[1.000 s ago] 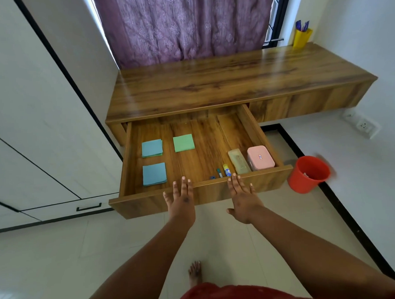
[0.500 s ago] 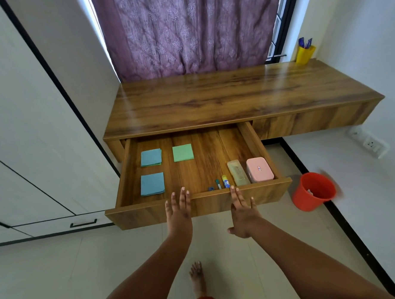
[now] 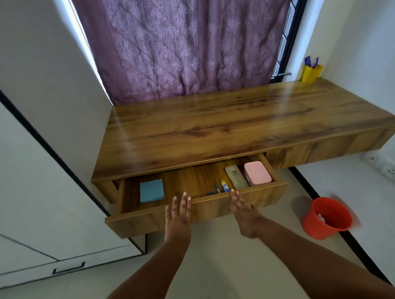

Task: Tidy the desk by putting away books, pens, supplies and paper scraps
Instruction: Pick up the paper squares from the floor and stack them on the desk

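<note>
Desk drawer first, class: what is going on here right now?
A person presses both open hands, left hand and right hand, flat against the front of the wooden drawer, which stands partly open. Inside lie a blue paper pad, a pink box and small supplies. An orange bin stands on the floor beside the desk.

Two bare forearms, no sleeves, left hand (image 3: 177,219) and right hand (image 3: 244,212) bare, no rings, short pale nails
</note>
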